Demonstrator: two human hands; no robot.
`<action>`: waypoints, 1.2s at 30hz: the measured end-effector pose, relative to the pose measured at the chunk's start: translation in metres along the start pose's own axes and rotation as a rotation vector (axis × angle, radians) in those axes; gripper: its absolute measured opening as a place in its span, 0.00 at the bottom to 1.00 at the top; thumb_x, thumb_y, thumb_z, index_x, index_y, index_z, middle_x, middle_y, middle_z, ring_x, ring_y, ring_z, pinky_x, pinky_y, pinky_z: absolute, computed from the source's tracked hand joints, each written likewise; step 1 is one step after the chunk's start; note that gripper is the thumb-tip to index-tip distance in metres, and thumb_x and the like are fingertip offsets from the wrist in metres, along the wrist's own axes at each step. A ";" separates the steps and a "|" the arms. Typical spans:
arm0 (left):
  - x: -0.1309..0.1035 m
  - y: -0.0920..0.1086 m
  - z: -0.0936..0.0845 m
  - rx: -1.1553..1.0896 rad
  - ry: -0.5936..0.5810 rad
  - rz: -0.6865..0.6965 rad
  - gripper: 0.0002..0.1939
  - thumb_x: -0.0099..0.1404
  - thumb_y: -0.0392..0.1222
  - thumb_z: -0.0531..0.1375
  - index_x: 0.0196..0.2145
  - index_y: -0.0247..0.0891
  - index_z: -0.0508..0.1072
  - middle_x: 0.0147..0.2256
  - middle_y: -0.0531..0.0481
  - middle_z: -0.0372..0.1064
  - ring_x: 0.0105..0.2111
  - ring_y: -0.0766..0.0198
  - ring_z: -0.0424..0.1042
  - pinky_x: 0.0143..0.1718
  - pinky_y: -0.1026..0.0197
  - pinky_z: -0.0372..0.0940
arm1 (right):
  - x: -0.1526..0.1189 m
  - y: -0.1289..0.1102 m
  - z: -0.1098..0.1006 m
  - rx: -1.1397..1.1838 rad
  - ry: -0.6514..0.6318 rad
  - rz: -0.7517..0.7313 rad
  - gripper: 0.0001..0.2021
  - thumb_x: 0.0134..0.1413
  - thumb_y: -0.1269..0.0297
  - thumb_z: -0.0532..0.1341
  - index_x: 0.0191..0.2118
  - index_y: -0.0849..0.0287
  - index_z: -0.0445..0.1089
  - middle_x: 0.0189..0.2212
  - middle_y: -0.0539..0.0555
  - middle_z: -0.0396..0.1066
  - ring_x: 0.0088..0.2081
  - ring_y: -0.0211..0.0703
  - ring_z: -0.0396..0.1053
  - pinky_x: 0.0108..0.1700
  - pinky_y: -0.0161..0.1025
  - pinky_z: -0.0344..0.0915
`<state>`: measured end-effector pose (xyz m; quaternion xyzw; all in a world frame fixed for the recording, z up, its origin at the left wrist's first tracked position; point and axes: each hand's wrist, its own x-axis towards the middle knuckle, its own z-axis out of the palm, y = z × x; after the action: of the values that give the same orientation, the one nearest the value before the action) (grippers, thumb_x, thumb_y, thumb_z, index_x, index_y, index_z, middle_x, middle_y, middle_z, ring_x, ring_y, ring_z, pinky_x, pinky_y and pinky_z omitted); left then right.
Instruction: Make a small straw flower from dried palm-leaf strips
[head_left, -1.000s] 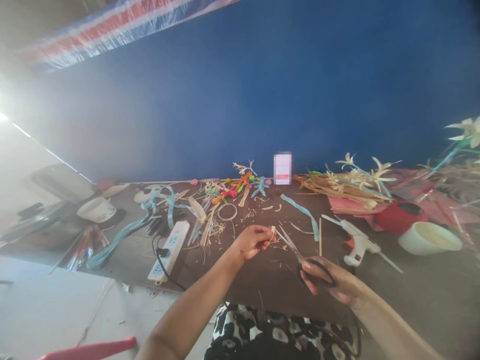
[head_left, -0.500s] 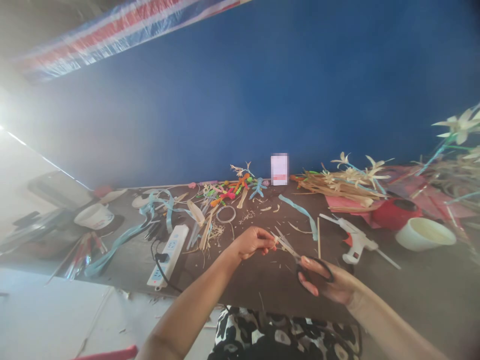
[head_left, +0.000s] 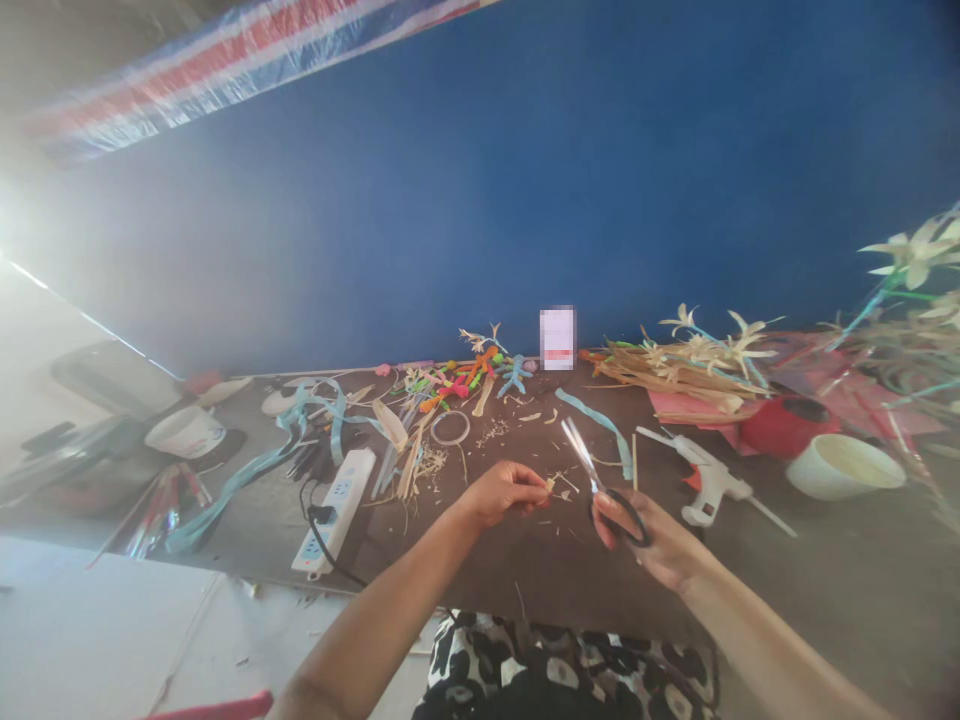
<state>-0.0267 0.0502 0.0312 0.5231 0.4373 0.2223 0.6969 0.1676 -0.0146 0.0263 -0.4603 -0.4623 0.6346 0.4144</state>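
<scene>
Between the pinched fingertips of my left hand (head_left: 508, 494) is a small pale piece (head_left: 551, 485), straw-coloured and too small to make out fully. My right hand (head_left: 660, 540) is closed around the black handles of a pair of scissors (head_left: 583, 450). The blades point up and away, slightly parted, to the right of the pale piece and apart from it. Thin pale trimmings (head_left: 564, 482) lie on the brown table (head_left: 517, 560) just beyond my left fingertips.
A white glue gun (head_left: 709, 480) and a pale cup (head_left: 846, 467) lie to the right. Left are a power strip (head_left: 335, 510) with a black cord and blue ribbon (head_left: 225, 500). Dried strips (head_left: 675, 370), a tape ring (head_left: 450, 428) and colourful bits (head_left: 469, 380) line the back.
The scissors have pulled back from the pale piece, their blades swinging more upright. My right hand rose slightly and moved left. My left hand stays nearly in place, still pinching.
</scene>
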 end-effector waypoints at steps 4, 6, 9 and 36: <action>-0.001 -0.005 0.016 -0.094 0.065 0.044 0.14 0.42 0.46 0.63 0.23 0.32 0.71 0.20 0.51 0.66 0.16 0.73 0.59 0.18 0.68 0.53 | 0.013 -0.008 0.014 -0.089 0.172 -0.174 0.14 0.39 0.56 0.61 0.30 0.59 0.62 0.25 0.49 0.63 0.27 0.37 0.60 0.29 0.34 0.57; -0.003 -0.007 0.023 -0.095 0.101 0.066 0.13 0.43 0.46 0.63 0.23 0.32 0.71 0.19 0.52 0.65 0.16 0.73 0.59 0.19 0.68 0.55 | 0.017 -0.006 0.021 -0.061 0.209 -0.223 0.12 0.40 0.58 0.61 0.30 0.59 0.61 0.25 0.50 0.63 0.27 0.37 0.60 0.30 0.34 0.57; -0.006 -0.009 0.030 -0.049 0.136 0.094 0.13 0.44 0.46 0.62 0.23 0.32 0.71 0.19 0.52 0.64 0.17 0.73 0.60 0.20 0.67 0.56 | 0.021 -0.001 0.026 -0.060 0.236 -0.275 0.10 0.41 0.63 0.61 0.30 0.58 0.60 0.25 0.48 0.61 0.27 0.36 0.59 0.30 0.33 0.57; -0.013 -0.008 0.042 -0.316 0.378 0.223 0.12 0.46 0.46 0.61 0.24 0.33 0.69 0.19 0.54 0.61 0.18 0.74 0.55 0.17 0.70 0.46 | 0.000 0.024 0.020 -0.582 0.231 -0.120 0.15 0.37 0.51 0.59 0.24 0.59 0.65 0.19 0.49 0.64 0.23 0.39 0.61 0.25 0.33 0.56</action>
<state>0.0003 0.0151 0.0320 0.4018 0.4592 0.4568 0.6473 0.1455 -0.0243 0.0065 -0.6004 -0.6006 0.3938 0.3517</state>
